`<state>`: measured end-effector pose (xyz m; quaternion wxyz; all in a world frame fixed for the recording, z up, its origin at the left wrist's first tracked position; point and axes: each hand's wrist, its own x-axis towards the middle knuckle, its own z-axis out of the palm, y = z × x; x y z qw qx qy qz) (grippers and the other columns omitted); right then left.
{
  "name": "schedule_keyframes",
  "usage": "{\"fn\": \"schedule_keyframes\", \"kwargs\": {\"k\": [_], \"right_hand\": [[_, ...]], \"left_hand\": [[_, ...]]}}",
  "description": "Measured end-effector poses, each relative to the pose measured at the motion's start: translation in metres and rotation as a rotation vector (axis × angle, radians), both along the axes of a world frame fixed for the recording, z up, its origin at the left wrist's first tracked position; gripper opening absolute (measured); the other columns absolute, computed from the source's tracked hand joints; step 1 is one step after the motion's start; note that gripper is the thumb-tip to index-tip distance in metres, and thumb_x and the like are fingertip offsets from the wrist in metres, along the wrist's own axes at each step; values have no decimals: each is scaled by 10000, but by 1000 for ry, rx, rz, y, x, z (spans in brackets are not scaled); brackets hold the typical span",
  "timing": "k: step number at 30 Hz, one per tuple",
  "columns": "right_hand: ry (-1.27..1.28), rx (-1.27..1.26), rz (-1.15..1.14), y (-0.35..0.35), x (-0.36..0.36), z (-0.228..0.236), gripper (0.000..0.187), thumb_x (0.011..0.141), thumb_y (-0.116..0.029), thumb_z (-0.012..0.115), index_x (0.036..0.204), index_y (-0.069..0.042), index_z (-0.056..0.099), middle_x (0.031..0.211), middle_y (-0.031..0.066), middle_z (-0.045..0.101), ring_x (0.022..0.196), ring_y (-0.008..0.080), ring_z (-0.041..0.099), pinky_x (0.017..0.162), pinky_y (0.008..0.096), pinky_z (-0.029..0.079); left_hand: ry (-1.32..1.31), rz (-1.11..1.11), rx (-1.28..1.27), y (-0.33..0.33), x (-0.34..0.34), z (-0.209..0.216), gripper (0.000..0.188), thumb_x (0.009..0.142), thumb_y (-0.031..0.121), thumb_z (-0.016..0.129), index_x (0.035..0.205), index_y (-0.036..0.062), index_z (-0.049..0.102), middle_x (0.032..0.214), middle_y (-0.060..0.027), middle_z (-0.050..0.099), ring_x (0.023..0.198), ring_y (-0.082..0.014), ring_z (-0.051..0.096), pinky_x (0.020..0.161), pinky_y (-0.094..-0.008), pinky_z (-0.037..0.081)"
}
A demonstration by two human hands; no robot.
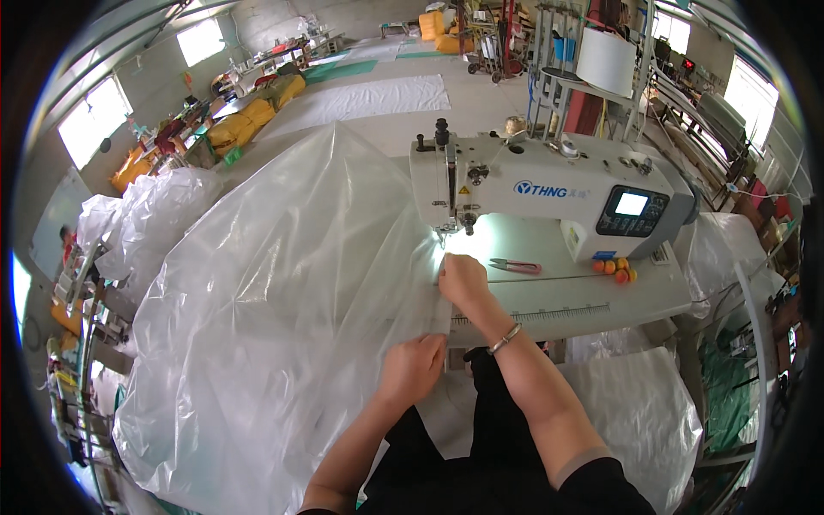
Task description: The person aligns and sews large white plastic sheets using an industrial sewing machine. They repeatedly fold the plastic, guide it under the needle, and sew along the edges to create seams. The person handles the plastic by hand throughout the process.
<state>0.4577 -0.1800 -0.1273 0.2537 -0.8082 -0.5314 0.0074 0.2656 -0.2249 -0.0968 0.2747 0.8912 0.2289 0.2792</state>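
Observation:
A large clear plastic sheet [266, 283] spreads over the left of the table and hangs down toward my lap. Its right edge runs up under the needle area of a white sewing machine [524, 176]. My right hand [463, 279], with a bracelet on the wrist, is closed on that edge just in front of the needle. Lower down, near the table's front edge, my left hand [414, 369] is closed on the same edge. Red-handled thread snips [517, 266] lie on the machine bed to the right of my right hand, apart from it.
Several small orange fruits [616, 269] sit by the machine's base. A ruler scale [549, 313] runs along the table's front. More folded plastic sheeting [644, 421] hangs at the lower right, and a bundle of it [154, 223] is at the left. A white thread cone [606, 62] stands behind the machine.

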Motion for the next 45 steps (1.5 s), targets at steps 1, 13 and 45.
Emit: {"fn": "schedule_keyframes", "kwargs": {"k": [1,13,45], "right_hand": [[17,-8,12,-1,0,1,120,774,-96,597,834,5,618,779,216,665,751,383,659,687,460,535],[-36,59,63,-128,-60,-7,269,842,-142,576,1053,25,574,614,164,626,559,326,645,517,418,514],[-197,-75,55,-4,-10,-3,286,838,-80,527,1070,51,631,648,134,654,614,269,670,545,384,515]], "left_hand": [[4,7,-21,-1,4,0,87,855,92,571,888,21,610,786,-167,625,697,-398,599,602,-465,463],[17,-60,231,6,28,3,237,803,49,623,1039,33,645,1051,-111,657,967,-306,617,815,-392,480],[202,-147,210,214,110,-33,329,865,192,568,1151,29,589,1218,-170,572,1166,-358,510,974,-456,415]]}}
